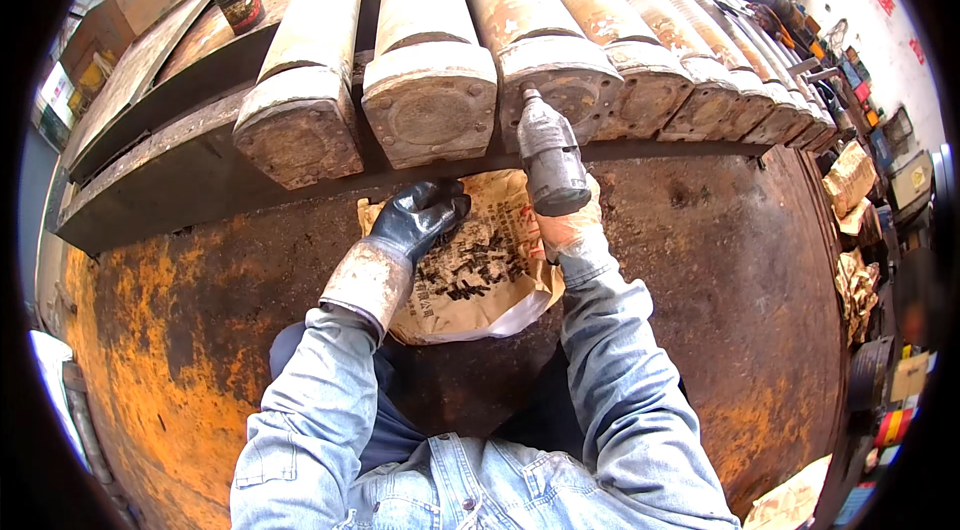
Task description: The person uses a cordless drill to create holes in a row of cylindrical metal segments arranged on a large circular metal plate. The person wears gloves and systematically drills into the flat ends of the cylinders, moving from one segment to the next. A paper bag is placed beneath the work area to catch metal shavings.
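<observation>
My right hand (578, 228) is wrapped round the grip of a grey impact wrench (552, 165). Its nose points away from me at the square end cap (592, 95) of the third cylinder from the left; whether it touches a bolt there, I cannot tell. My left hand (418, 220), in a black coated glove with a stained cuff, has its fingers curled just below the second end cap (430, 115). What they may hold is hidden. Under both hands lies a brown paper sack (425, 315) with many small dark bolts (480, 265) scattered on it.
A row of long cylinders (690, 40) rests on a dark steel beam (190, 175) ahead of me. A small dark bucket (240, 5) stands at the far left. Crumpled brown paper (852, 180) and assorted goods line the right side. The floor plate (170, 360) is rusty.
</observation>
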The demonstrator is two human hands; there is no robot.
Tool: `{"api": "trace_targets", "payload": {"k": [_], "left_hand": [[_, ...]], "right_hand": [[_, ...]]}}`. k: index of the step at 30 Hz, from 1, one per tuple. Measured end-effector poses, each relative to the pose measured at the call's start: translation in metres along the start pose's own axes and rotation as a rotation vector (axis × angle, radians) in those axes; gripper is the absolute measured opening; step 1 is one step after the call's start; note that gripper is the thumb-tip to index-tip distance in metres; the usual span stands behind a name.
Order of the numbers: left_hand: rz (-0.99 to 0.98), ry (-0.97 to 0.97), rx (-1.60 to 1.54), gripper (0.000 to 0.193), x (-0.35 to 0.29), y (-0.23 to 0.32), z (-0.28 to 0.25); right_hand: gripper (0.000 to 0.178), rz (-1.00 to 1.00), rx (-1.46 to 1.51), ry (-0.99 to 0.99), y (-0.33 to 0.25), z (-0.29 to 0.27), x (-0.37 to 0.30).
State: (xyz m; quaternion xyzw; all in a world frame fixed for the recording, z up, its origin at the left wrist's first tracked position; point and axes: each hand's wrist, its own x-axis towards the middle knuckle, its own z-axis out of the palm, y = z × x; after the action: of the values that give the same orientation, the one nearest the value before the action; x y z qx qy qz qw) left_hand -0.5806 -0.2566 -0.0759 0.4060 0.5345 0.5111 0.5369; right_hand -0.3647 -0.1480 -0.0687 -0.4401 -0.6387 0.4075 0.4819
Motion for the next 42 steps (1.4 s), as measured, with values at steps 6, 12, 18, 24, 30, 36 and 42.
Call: {"api": "trace_targets", "payload": {"k": [6,12,18,24,30,36,42], "left_hand": [[-0.006,0.015,-0.061,0.042,-0.003,0.005,0.007],[-0.011,-0.041,-0.248,0.037,0.007,0.002,0.008],[-0.149,0.03,-0.234,0.04,0.006,0.03,0.027],[-0.112,-0.033,-0.472,0.046,0.0,0.058,0.052],[-0.222,-0.143,-0.707,0.061,0.012,0.063,0.076],[-0.265,-0.455,-0.871,0.06,0.008,0.059,0.086],[-0.065,-0.437,-0.665,0.054,0.024,0.045,0.095]], "right_hand": [[0.03,0.048,0.057,-0.022,-0.008,-0.012,-0.017],[0.036,0.056,0.02,-0.065,-0.029,-0.022,-0.03],[0.039,0.13,-0.079,-0.101,-0.025,-0.027,-0.035],[0.028,-0.023,-0.252,-0.146,-0.014,-0.042,-0.064],[0.031,-0.04,0.029,-0.274,-0.062,-0.048,-0.108],[0.048,-0.146,-0.033,-0.307,-0.102,-0.048,-0.118],[0.039,0.043,0.783,-0.314,-0.079,-0.039,-0.11]]}}
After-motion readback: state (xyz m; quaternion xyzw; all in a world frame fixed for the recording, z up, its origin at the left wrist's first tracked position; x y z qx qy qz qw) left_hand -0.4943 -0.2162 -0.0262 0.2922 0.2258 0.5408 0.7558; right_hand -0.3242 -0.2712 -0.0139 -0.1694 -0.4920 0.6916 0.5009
